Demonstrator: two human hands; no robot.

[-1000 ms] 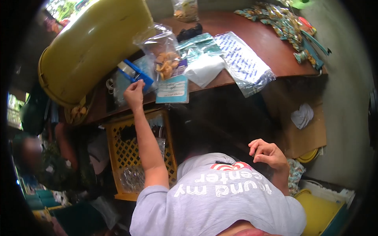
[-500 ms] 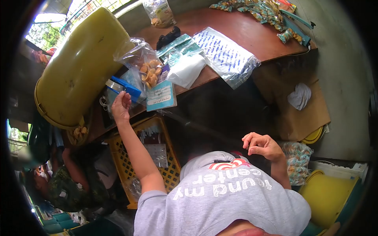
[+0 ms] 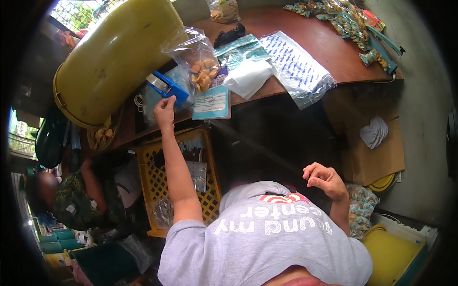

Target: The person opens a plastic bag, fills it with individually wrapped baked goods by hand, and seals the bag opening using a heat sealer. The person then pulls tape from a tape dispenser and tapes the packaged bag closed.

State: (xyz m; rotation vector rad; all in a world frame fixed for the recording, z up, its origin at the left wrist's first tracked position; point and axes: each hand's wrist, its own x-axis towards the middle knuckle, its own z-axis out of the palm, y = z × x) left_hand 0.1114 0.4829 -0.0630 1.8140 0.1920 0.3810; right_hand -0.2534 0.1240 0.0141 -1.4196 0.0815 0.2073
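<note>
A blue tape dispenser (image 3: 177,93) with a roll of tape (image 3: 158,83) lies at the near edge of the table. My left hand (image 3: 164,112) reaches to its near side, thumb and fingertips pinched together. Whatever is between those fingertips is too small to make out. In front of my shirt, my right hand (image 3: 328,182) hangs in the air with loosely bent fingers, the thumb apart from them. Nothing shows in it. Beside the dispenser stand a clear bag of round brown snacks (image 3: 204,74) and a light blue notebook (image 3: 212,103).
A large yellow tub (image 3: 114,57) leans over the table's left side. Printed plastic sheets (image 3: 298,64) overhang the table edge. Below stands a yellow crate (image 3: 215,167). Strings of small snack packs (image 3: 329,16) lie at the back right. Another person (image 3: 88,190) is at the left.
The view has shifted, so the table things appear farther right and slightly higher. My left hand has turned, its fingers now closer together by the dispenser. My right hand keeps its pose.
</note>
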